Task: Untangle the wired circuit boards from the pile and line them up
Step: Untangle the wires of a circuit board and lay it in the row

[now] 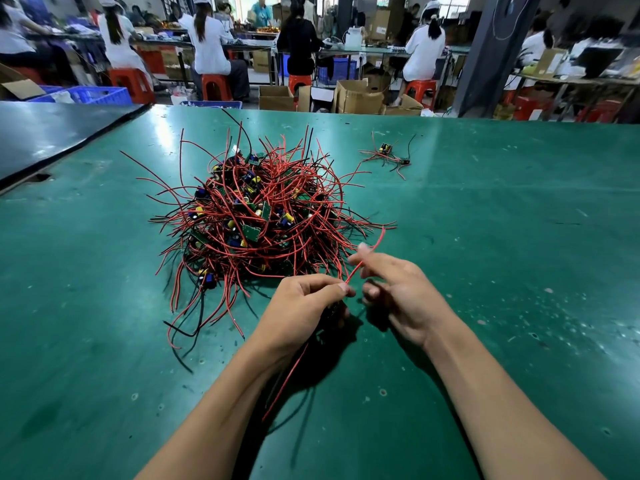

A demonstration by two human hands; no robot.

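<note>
Together left hand (pixel 304 306) and right hand (pixel 398 292) pinch wire (pixel 376 241).

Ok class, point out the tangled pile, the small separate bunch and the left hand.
Tangled pile (pixel 256 216): head view, its middle.
Small separate bunch (pixel 388 156): head view, its middle wires.
Left hand (pixel 301 306): head view, its back.

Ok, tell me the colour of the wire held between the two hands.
Red; the wire shows best in the head view.

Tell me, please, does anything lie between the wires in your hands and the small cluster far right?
Yes: the pile's rightmost wire ends cross the straight line to the cluster; a route further right avoids them.
</note>
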